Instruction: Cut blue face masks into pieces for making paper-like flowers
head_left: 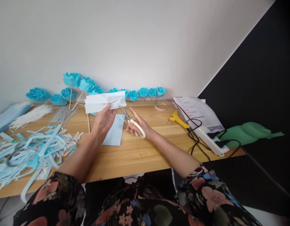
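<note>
a pale folded sheet (94, 103) is raised above the counter (156, 144), pinched in the left hand (104, 117); the right hand (143, 123) grips white-handled scissors (131, 121), blades at the sheet's right end. a light-blue sheet (113, 134) lies below, cut strips (52, 143) left, a yellow glue gun (179, 119) right.

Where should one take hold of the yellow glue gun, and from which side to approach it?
The glue gun is probably best gripped by its handle, from above and the near side. It lies on the table with that long part slanting toward the near right, while the narrow tip is at the left, away from the grip. The right hand is nearer, but holds scissors.
</note>
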`<state>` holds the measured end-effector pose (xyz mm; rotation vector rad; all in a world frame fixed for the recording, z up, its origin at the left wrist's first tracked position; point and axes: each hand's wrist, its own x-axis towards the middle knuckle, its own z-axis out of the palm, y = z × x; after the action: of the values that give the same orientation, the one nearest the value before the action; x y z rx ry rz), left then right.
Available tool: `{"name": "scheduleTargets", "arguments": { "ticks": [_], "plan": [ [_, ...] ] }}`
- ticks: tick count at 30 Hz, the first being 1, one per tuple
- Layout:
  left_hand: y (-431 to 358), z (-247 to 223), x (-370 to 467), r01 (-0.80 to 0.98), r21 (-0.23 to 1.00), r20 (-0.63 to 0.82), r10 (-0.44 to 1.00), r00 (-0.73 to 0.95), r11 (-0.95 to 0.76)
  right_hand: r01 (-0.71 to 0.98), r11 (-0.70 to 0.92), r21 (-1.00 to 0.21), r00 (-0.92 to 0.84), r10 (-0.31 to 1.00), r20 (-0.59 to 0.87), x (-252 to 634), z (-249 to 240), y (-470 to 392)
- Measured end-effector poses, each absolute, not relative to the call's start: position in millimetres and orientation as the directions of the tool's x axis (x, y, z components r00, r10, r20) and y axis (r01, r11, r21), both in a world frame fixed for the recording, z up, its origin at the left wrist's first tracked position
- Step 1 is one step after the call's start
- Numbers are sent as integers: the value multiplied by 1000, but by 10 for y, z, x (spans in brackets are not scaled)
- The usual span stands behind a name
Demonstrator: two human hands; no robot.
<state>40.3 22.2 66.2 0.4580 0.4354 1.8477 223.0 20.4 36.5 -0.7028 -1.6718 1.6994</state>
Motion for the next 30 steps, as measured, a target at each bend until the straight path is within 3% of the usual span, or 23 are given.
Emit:
{"name": "scheduleTargets", "arguments": {
  "ticks": [10,23,30],
  "plan": [
    [236,754,338,-787,523,55,935,-351,-327,-45,2,-999,-648,761,31,2224,349,217],
    [185,550,420,-753,634,43,980,-193,-176,-79,-2,-997,-533,845,41,2212,361,230],
    [216,542,384,-744,633,10,963,-269,-214,-80,-33,-996,-507,862,12,2198,337,250]
  ]
}}
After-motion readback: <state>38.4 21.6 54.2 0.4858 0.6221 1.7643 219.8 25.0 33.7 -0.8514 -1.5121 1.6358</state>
